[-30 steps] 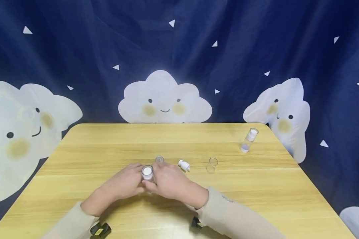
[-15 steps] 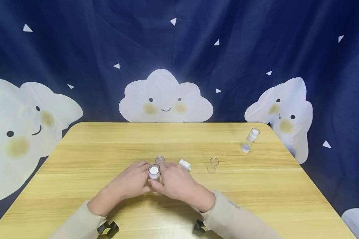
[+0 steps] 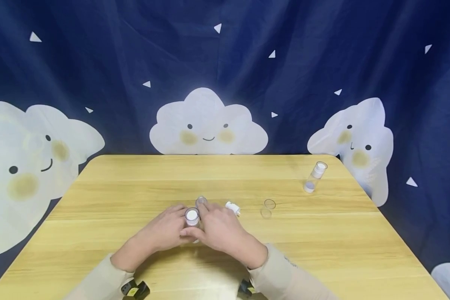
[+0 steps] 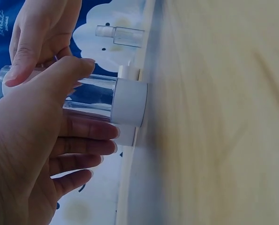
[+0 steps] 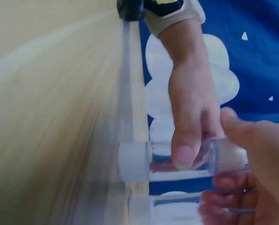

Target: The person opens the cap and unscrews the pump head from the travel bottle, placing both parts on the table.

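A clear bottle [image 3: 192,216] with a white base [image 4: 131,102] and a white top stands upright between the two hands. My left hand [image 3: 159,231] holds its clear body, thumb on one side and fingers on the other. My right hand [image 3: 225,229] has its thumb and fingers around the bottle's upper end, close to the white top. Just behind stands a second clear bottle [image 3: 201,201], partly hidden by the right fingers; its white base [image 5: 140,210] shows in the right wrist view.
A white pump head [image 3: 232,207] lies right of the right hand. Farther right is a clear cap [image 3: 268,208], seen mostly by its rims. Near the far right corner of the wooden table [image 3: 142,173] stands another clear bottle with a white top [image 3: 315,177]. A patterned blue curtain hangs behind.
Both hands and the bottle between them have shifted slightly right. My right thumb has moved across the front of the bottle. The other pieces stay in place.
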A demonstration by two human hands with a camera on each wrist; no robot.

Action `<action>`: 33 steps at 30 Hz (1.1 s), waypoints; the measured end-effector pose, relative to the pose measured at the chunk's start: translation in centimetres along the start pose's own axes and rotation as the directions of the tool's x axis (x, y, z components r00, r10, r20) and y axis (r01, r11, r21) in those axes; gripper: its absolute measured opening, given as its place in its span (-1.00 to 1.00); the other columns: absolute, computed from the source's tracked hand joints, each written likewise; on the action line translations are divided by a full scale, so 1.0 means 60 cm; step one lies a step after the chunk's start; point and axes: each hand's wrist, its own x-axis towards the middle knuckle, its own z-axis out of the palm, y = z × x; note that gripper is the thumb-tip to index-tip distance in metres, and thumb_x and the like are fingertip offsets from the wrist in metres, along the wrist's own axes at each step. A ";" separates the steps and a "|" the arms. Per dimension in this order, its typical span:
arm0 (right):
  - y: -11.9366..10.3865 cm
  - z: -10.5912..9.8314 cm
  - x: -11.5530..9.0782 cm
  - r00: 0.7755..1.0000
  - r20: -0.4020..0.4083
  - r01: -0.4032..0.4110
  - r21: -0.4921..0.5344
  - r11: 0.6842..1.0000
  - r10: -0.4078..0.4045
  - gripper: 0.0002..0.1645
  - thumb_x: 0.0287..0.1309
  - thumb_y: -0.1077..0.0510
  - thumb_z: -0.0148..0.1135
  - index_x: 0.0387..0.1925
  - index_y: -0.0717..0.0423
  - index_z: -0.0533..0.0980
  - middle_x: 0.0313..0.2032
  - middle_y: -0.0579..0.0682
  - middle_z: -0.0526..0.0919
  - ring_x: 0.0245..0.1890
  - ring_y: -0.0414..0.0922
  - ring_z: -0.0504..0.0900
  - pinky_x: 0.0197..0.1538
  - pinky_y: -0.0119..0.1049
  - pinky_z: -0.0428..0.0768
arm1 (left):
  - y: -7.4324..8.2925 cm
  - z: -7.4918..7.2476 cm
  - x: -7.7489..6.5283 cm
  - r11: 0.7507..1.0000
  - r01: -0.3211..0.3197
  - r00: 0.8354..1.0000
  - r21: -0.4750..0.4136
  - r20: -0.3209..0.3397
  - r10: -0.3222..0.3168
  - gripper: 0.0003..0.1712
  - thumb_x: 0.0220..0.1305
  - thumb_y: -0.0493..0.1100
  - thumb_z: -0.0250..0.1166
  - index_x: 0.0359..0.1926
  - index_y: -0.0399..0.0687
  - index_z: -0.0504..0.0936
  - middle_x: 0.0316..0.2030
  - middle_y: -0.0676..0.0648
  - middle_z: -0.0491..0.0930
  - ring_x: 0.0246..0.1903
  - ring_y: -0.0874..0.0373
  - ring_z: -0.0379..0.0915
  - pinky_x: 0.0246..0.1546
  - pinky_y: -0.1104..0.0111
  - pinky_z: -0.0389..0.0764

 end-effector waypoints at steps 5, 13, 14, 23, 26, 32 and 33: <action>0.009 0.009 0.003 0.993 -0.100 0.061 -0.036 0.998 -0.064 -0.16 0.08 -0.58 0.03 -0.13 0.09 0.55 -0.26 -0.13 0.62 -0.38 -0.18 0.61 -0.48 -0.37 0.54 | 0.003 0.004 -0.002 1.000 -0.007 1.000 -0.029 -0.011 0.007 -0.60 0.14 0.18 0.34 -0.13 0.04 0.69 -0.17 0.04 0.66 -0.13 0.11 0.48 0.11 0.14 0.47; 0.017 0.014 0.008 0.979 -0.175 0.101 -0.018 0.995 -0.102 -0.38 0.13 -0.46 0.13 -0.29 0.01 0.52 -0.40 -0.21 0.53 -0.50 -0.23 0.48 -0.46 -0.37 0.50 | 0.003 0.007 -0.001 0.999 -0.038 0.997 0.017 -0.069 0.040 -0.55 0.09 0.18 0.37 -0.10 0.00 0.67 -0.16 0.00 0.64 -0.11 0.07 0.49 0.08 0.11 0.49; 0.017 0.014 0.008 0.979 -0.177 0.103 -0.013 0.995 -0.104 -0.39 0.14 -0.44 0.14 -0.29 0.02 0.52 -0.41 -0.21 0.53 -0.50 -0.23 0.47 -0.46 -0.38 0.50 | 0.002 0.007 -0.001 0.999 -0.037 0.997 0.021 -0.071 0.038 -0.52 0.09 0.18 0.37 -0.08 -0.02 0.66 -0.15 -0.01 0.63 -0.11 0.07 0.49 0.09 0.11 0.49; 0.014 0.017 0.009 0.982 -0.161 0.096 -0.024 0.995 -0.098 -0.39 0.19 -0.41 0.11 -0.26 0.06 0.52 -0.42 -0.19 0.51 -0.53 -0.25 0.44 -0.50 -0.43 0.46 | 0.002 0.000 -0.003 1.000 -0.016 0.996 -0.004 -0.082 0.016 -0.36 0.13 0.23 0.36 0.01 -0.19 0.60 -0.10 -0.04 0.58 -0.07 0.10 0.47 0.13 0.19 0.48; 0.013 0.018 0.009 0.982 -0.162 0.092 -0.034 0.995 -0.097 -0.35 0.19 -0.42 0.10 -0.22 0.09 0.54 -0.33 -0.14 0.60 -0.47 -0.22 0.53 -0.46 -0.41 0.53 | 0.002 0.000 -0.004 0.999 -0.030 0.997 -0.013 -0.075 0.029 -0.39 0.15 0.20 0.34 0.05 -0.16 0.59 -0.08 -0.03 0.60 -0.06 0.10 0.48 0.17 0.16 0.44; 0.011 0.018 0.007 0.980 -0.168 0.099 -0.039 0.994 -0.104 -0.36 0.18 -0.43 0.12 -0.24 0.08 0.53 -0.36 -0.16 0.55 -0.47 -0.22 0.53 -0.46 -0.40 0.54 | 0.003 0.000 -0.004 0.996 -0.013 0.998 -0.087 -0.058 0.008 -0.43 0.16 0.15 0.36 0.06 -0.11 0.60 -0.07 0.00 0.64 -0.07 0.13 0.51 0.21 0.12 0.42; 0.011 0.018 0.007 0.980 -0.169 0.103 -0.037 0.994 -0.107 -0.36 0.17 -0.43 0.12 -0.25 0.08 0.52 -0.39 -0.18 0.53 -0.49 -0.23 0.50 -0.48 -0.41 0.52 | 0.003 0.000 -0.004 0.995 -0.011 0.998 -0.095 -0.056 0.006 -0.45 0.16 0.14 0.36 0.05 -0.10 0.60 -0.08 0.02 0.64 -0.09 0.16 0.51 0.20 0.14 0.43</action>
